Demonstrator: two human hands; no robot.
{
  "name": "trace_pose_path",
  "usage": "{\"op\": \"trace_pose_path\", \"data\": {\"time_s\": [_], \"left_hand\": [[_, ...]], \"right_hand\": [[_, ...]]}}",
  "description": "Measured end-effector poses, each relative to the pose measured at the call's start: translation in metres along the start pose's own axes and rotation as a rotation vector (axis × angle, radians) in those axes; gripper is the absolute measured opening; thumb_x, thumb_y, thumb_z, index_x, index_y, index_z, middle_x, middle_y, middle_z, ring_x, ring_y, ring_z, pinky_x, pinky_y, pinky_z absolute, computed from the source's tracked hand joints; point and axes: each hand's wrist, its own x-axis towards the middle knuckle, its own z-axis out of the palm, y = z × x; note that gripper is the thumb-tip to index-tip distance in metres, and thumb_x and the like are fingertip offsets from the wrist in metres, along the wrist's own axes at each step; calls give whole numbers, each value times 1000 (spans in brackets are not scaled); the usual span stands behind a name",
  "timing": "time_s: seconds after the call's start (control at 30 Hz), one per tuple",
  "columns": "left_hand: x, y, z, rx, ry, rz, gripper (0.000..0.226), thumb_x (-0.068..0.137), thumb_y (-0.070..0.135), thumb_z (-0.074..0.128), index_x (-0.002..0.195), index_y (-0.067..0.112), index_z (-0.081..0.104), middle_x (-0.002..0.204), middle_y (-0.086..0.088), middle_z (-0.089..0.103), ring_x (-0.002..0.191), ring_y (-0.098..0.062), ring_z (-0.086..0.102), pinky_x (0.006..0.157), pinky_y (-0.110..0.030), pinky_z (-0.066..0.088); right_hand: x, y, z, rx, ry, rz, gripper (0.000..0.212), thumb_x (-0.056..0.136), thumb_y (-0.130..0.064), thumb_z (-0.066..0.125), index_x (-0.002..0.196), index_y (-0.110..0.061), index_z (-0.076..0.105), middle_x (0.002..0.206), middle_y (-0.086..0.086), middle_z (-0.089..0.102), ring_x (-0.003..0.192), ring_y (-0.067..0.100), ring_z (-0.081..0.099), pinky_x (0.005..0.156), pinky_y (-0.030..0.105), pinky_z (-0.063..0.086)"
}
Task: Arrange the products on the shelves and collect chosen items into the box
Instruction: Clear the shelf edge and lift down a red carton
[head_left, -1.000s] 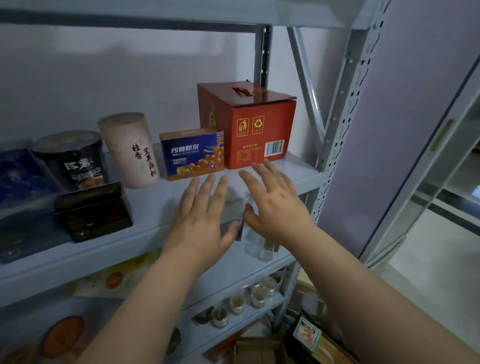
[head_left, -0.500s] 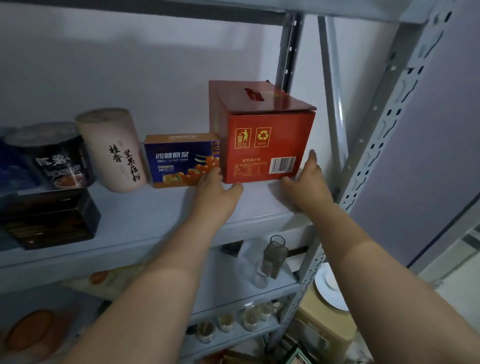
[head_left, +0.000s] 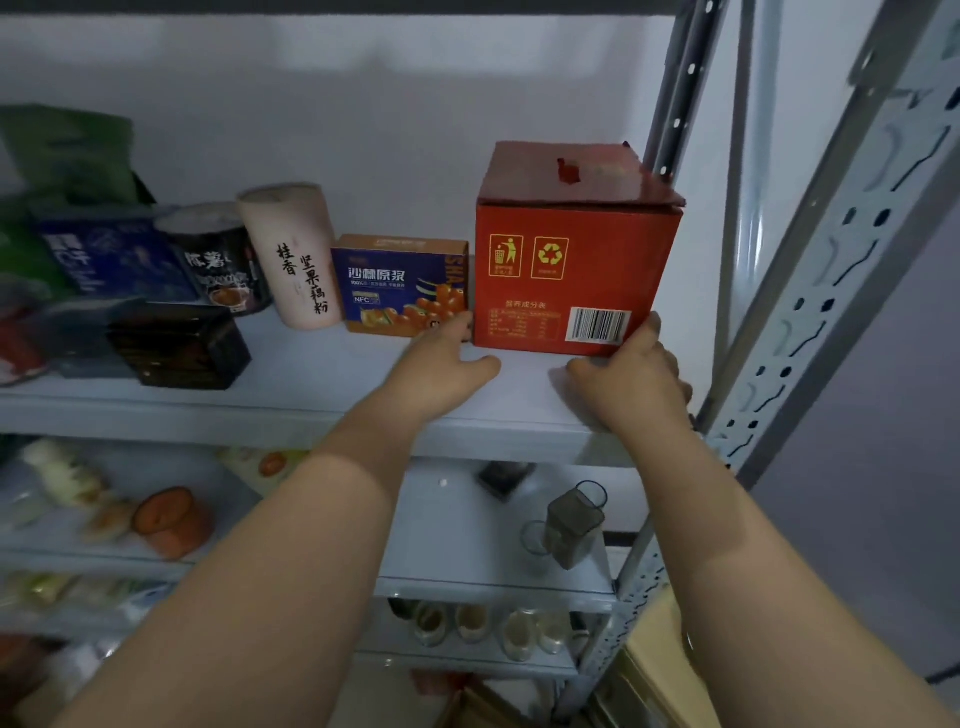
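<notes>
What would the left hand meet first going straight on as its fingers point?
Probably the red carton, at its lower left edge: the left hand seems to touch it there, beside the blue box. Depth is unclear.

white wall (head_left: 363, 104) at the back, and a grey metal post (head_left: 810, 291) full of holes on the right. on the shelf (head_left: 311, 410) there's a pale tube (head_left: 291, 254) with black writing. a blue and orange carton (head_left: 400, 280) is just beside it on the right, and a black tin (head_left: 218, 260) on its left. a dark box (head_left: 176, 345) sits in front of the tin. further left are a blue packet (head_left: 109, 254) and a green bag (head_left: 67, 150), both blurry. the lower shelf (head_left: 467, 545) has a glass jar (head_left: 574, 525) with a dark lid and an orange pot (head_left: 171, 519), well apart. below that is a row of small jars (head_left: 488, 623). some cardboard (head_left: 660, 670) sits bottom right.
</notes>
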Motion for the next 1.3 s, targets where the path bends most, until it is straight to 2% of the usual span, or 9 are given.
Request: {"op": "trace_pose_path", "data": {"time_s": [0.13, 0.27, 0.37, 0.47, 0.7, 0.83, 0.97, 1.1, 1.3], "left_hand": [[-4, -2, -1, -28, -6, 3, 53, 87, 44, 59, 139, 41, 56, 131, 11, 64, 121, -8, 57, 109, -35, 43], [-4, -11, 3, -125, 78, -16, 67, 74, 55, 51, 135, 31, 63, 109, 11, 71, 97, -4, 63, 98, -29, 48], [-6, -8, 4, -117, 94, -20, 43, 88, 34, 56, 128, 22, 66, 96, 6, 70, 86, -6, 62, 89, -26, 48], [-8, -6, 3, -134, 130, -25, 28, 94, 5, 52, 113, 18, 68, 105, -8, 71, 96, -21, 66, 92, -27, 50], [-25, 2, -6, -159, 72, -32, 19, 93, 2, 55, 109, 11, 60, 106, -17, 70, 97, -31, 67, 90, -41, 53], [-49, 2, -10, -346, 96, -34, 16, 94, 11, 61, 103, 23, 56, 96, -3, 65, 82, -17, 60, 81, -36, 48], [-74, -6, -15, -488, 212, -97, 19, 90, 15, 63, 99, 31, 57, 103, 2, 65, 97, -18, 64, 92, -42, 53], [-99, -9, -21, -924, 207, -217, 22, 97, 3, 55, 105, 23, 53, 122, -11, 63, 112, -29, 67, 100, -49, 55], [-136, -13, -23, -1366, 157, -254, 37, 104, 1, 43, 133, 23, 41, 125, -14, 63, 110, -31, 66, 86, -54, 58]], "right_hand": [[1, 4, 1, 78, 24, -44, 96, 82, -49, 68, 154, -12, 16, 145, 12, 49, 135, 37, 47, 111, 57, 36], [-3, 5, -1, 98, 62, -80, 93, 83, -44, 66, 153, -8, 19, 143, 15, 48, 133, 38, 48, 110, 57, 38], [-8, 6, -1, 91, 82, -97, 95, 84, -45, 65, 155, -9, 12, 143, 18, 46, 130, 39, 49, 108, 55, 38], [-15, 3, -2, 114, 104, -107, 97, 87, -42, 65, 157, -13, 5, 143, 19, 43, 126, 42, 51, 107, 56, 40], [-46, 5, -17, 242, 161, -143, 90, 89, -37, 68, 157, -20, 9, 135, 14, 38, 103, 37, 59, 87, 47, 53], [-81, 8, -20, 372, 194, -165, 84, 90, -29, 67, 157, -27, 15, 127, 2, 32, 92, 22, 57, 79, 36, 48], [-124, 3, -17, 404, 228, -168, 86, 90, -31, 68, 157, -35, 14, 133, -1, 31, 101, 13, 54, 83, 31, 46], [-163, -4, -11, 411, 224, -180, 86, 94, -34, 65, 161, -36, 11, 127, -4, 27, 91, 1, 48, 79, 18, 40], [-220, -18, 16, 364, 293, -212, 97, 89, -26, 65, 163, -36, 2, 112, -1, 27, 87, 14, 48, 72, 19, 47]]}}
